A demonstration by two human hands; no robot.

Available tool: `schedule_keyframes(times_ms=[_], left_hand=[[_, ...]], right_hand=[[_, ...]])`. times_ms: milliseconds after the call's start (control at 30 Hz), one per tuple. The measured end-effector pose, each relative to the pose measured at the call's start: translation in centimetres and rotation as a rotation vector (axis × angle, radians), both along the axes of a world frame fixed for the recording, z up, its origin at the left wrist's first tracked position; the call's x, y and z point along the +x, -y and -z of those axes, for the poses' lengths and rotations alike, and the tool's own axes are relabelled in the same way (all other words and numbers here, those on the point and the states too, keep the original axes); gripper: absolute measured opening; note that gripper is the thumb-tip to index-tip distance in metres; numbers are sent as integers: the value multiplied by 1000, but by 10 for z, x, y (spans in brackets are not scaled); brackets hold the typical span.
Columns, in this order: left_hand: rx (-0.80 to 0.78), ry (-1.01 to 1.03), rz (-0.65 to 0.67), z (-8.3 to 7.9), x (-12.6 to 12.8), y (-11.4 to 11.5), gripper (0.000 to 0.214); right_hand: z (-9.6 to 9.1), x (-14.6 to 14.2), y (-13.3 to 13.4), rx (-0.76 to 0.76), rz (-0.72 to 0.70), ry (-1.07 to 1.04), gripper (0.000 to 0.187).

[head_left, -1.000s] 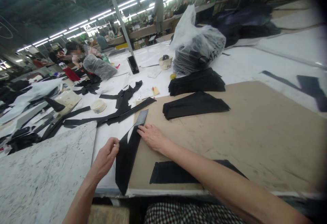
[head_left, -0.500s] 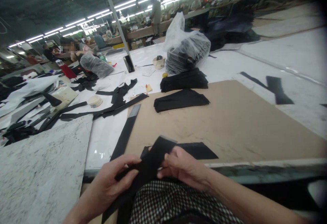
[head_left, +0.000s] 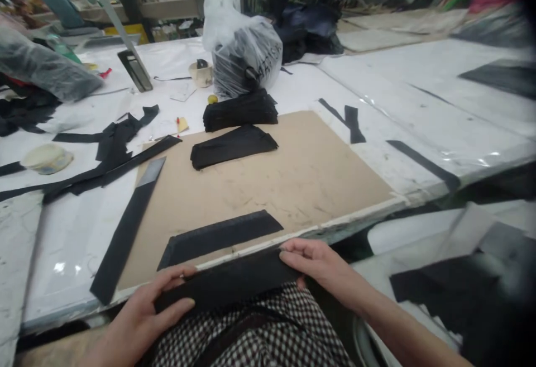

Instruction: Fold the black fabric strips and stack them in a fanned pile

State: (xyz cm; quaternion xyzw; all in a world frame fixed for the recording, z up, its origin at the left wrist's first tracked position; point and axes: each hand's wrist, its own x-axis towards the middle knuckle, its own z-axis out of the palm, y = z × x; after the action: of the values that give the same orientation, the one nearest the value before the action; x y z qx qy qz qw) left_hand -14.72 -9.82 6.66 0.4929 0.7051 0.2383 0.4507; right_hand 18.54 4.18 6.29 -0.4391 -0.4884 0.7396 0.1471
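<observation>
Just below the cardboard sheet (head_left: 293,177), above a checked lap (head_left: 251,333), a black cloth strip (head_left: 226,283) stretches between both hands. The left hand (head_left: 142,311) is closed on one end, and the right hand (head_left: 318,263) curls its fingers over the other (no hard clamp, by the look). The cloth looks light, soft and limp, so it seems best held by both ends. A second black strip (head_left: 218,238) lies on the sheet, and a third strip (head_left: 125,233) runs along its left edge.

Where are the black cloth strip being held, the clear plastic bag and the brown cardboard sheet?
Black cloth strip (head_left: 226,283): head view, on its middle.
Clear plastic bag (head_left: 245,60): head view, on its bulging lower part.
Brown cardboard sheet (head_left: 285,182): head view, on its bare middle.
</observation>
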Motion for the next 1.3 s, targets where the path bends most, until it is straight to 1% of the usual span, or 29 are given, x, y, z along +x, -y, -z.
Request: schedule_keyframes(times_ms=[100, 167, 200, 267, 333, 367, 400, 467, 567, 700, 867, 1067, 1167, 1300], left_hand=[[20, -18, -141, 9, -10, -6, 47], [29, -41, -199, 14, -16, -11, 51], [32, -60, -215, 16, -19, -14, 52], [43, -108, -224, 21, -25, -20, 53], [52, -156, -209, 25, -30, -26, 52], [50, -177, -196, 27, -32, -29, 52], [44, -194, -185, 28, -34, -31, 52], [30, -210, -163, 30, -36, -36, 52], [26, -211, -145, 31, -38, -41, 54], [36, -222, -145, 30, -36, -46, 54], [-9, -207, -175, 31, -39, -48, 56], [-23, -233, -171, 35, -43, -48, 55], [-10, -235, -174, 35, -41, -49, 57], [35, -257, -137, 35, -40, -49, 56]], right_hand=[[-5, -1, -21, 18, -30, 30, 42], [-4, -4, -35, 78, -59, 101, 39], [-3, -7, -41, 144, -72, 149, 36], [1, -13, -51, 336, -93, 274, 31], [4, -19, -59, 536, -114, 427, 27], [5, -21, -61, 611, -124, 495, 26], [6, -24, -64, 664, -134, 550, 25], [9, -27, -67, 723, -141, 625, 25], [13, -29, -70, 742, -145, 699, 27], [17, -30, -72, 744, -147, 744, 27], [17, -31, -71, 752, -150, 757, 27], [18, -32, -71, 769, -138, 755, 28], [18, -33, -71, 775, -147, 775, 28], [17, -35, -70, 789, -166, 815, 26]])
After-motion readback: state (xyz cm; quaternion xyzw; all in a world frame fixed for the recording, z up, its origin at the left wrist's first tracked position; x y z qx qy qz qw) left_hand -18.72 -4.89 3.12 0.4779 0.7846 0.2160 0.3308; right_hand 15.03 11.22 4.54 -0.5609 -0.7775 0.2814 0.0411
